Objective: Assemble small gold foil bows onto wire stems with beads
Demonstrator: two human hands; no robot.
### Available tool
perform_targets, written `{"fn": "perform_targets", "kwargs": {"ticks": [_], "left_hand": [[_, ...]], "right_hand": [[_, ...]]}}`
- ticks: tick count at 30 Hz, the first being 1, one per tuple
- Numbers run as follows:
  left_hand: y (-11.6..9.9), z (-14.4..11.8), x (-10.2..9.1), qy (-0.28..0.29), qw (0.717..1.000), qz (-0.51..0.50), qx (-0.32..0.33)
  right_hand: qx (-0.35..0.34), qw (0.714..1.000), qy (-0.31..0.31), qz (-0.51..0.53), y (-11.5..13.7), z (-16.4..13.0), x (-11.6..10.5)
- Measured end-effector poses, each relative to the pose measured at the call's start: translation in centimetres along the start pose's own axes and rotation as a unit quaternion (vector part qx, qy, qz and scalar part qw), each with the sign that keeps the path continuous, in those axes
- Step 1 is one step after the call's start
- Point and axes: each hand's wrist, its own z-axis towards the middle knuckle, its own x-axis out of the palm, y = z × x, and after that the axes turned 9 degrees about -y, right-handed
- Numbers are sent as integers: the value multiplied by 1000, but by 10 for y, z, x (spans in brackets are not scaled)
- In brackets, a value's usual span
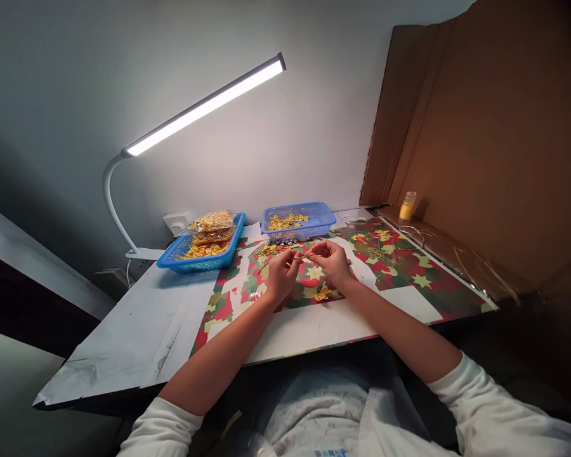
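Both hands meet above the patterned board, fingertips almost touching. My left hand (284,270) pinches a thin yellow cord (302,257). Closed in a pinch on the same cord is my right hand (330,259). Below them a small yellow bow (322,293) appears to hang from the cord or lie on the board; its exact contact is unclear. Just behind the fingers lie several yellow pieces (269,249) and small silvery beads (290,242).
A blue basket (164,261) with bagged yellow bows stands left. A periwinkle basket (321,225) holds loose bows. Yellow bows with cords (380,244) lie right on the camouflage-patterned board (426,298). A small bottle (407,207) stands by the cardboard (480,139). A lamp (204,108) shines overhead.
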Motion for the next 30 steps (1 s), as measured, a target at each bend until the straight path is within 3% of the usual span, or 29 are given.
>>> {"fn": "perform_targets", "kwargs": {"ticks": [21, 30], "left_hand": [[1, 2, -6, 19, 995, 42, 84], [5, 1, -6, 19, 998, 35, 41]], "right_hand": [[-25, 999, 8, -26, -4, 0, -1], [-26, 998, 32, -37, -4, -2, 1]]}}
